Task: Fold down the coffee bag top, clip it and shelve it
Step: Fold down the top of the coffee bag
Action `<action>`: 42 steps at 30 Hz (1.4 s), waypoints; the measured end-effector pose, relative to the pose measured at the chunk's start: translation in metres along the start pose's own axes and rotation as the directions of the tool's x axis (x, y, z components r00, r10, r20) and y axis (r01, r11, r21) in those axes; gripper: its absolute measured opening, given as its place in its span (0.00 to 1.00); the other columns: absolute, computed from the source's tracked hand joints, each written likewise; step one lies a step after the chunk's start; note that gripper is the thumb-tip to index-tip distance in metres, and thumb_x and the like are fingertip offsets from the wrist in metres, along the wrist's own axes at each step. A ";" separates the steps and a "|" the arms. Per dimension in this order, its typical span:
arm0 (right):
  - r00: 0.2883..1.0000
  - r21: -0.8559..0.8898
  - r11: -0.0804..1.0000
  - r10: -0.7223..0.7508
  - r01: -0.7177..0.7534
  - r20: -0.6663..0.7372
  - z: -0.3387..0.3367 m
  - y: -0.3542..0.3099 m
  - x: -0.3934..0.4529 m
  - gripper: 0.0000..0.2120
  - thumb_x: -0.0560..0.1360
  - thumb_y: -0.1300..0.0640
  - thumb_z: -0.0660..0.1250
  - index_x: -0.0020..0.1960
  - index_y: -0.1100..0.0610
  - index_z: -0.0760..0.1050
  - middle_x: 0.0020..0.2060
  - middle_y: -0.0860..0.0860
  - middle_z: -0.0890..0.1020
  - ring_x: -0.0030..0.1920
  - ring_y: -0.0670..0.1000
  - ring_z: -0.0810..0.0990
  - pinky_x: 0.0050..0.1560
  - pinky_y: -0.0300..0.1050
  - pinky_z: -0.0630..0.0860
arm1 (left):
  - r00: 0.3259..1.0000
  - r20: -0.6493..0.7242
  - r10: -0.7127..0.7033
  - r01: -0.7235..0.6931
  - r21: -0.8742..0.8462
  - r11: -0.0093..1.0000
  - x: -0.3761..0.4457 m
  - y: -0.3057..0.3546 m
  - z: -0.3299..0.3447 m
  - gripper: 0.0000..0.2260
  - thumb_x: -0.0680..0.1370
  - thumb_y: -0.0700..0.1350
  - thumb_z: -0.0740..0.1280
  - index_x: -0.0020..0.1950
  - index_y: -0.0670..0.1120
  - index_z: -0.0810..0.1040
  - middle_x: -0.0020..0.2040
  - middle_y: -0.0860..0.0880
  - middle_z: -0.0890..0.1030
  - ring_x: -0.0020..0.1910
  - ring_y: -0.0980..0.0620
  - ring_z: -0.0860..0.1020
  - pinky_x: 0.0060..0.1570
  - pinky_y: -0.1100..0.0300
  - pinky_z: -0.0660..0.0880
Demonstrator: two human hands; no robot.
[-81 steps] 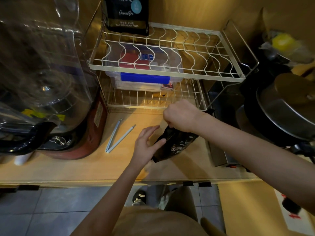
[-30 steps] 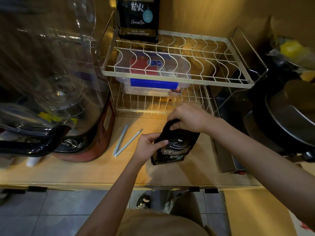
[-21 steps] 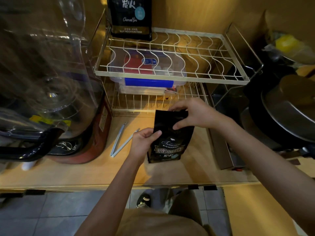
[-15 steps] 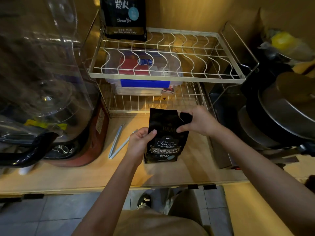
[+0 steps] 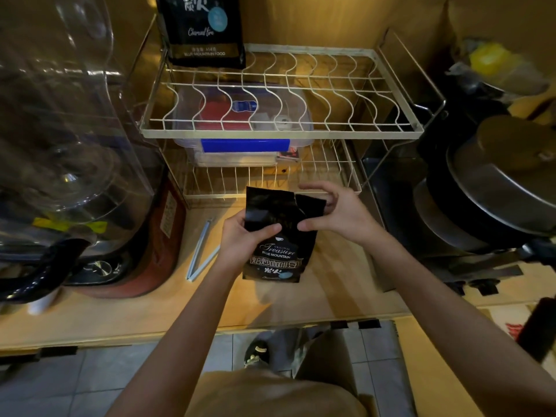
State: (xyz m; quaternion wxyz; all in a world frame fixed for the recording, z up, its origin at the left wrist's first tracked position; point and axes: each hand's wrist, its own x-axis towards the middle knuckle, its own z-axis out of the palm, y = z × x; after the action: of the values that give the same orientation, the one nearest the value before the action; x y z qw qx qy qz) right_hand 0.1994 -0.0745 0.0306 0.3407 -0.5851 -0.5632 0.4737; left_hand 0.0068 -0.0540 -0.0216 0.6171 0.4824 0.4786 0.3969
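Note:
A small black coffee bag [image 5: 278, 254] stands upright on the wooden counter [image 5: 331, 296], its label facing me. Its top edge is raised and torn or split near the middle. My left hand [image 5: 240, 240] pinches the bag's upper left side, thumb on the front. My right hand [image 5: 337, 213] grips the upper right corner, fingers behind the top. A long pale bag clip [image 5: 200, 251] lies open on the counter just left of my left hand. The two-tier wire rack [image 5: 282, 132] stands right behind the bag.
A larger black coffee bag [image 5: 204, 28] stands on the rack's top tier at the left. A clear plastic box with a blue latch [image 5: 243, 145] sits on the lower tier. A blender with a clear jug [image 5: 69, 164] crowds the left; stacked pots [image 5: 499, 188] fill the right.
The bag has been stood upright and its crumpled top straightened up. My right hand shifted from covering the top to the right corner; my left hand moved up the left side.

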 end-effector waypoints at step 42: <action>0.925 0.043 0.998 0.051 -0.037 -0.377 0.039 0.050 -0.020 0.10 0.69 0.60 0.71 0.49 0.53 0.79 0.51 0.53 0.79 0.50 0.42 0.79 0.52 0.37 0.76 | 0.999 0.003 0.035 -0.034 0.301 0.953 0.002 -0.006 -0.018 0.10 0.67 0.44 0.74 0.40 0.59 0.79 0.49 0.52 0.74 0.55 0.47 0.74 0.57 0.39 0.73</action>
State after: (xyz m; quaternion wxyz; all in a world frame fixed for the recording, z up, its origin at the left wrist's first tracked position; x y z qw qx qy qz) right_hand 0.1817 -0.1057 -0.0253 0.4425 -0.6717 -0.4653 0.3694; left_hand -0.0102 -0.0496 -0.0292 0.5288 0.5785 0.5256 0.3307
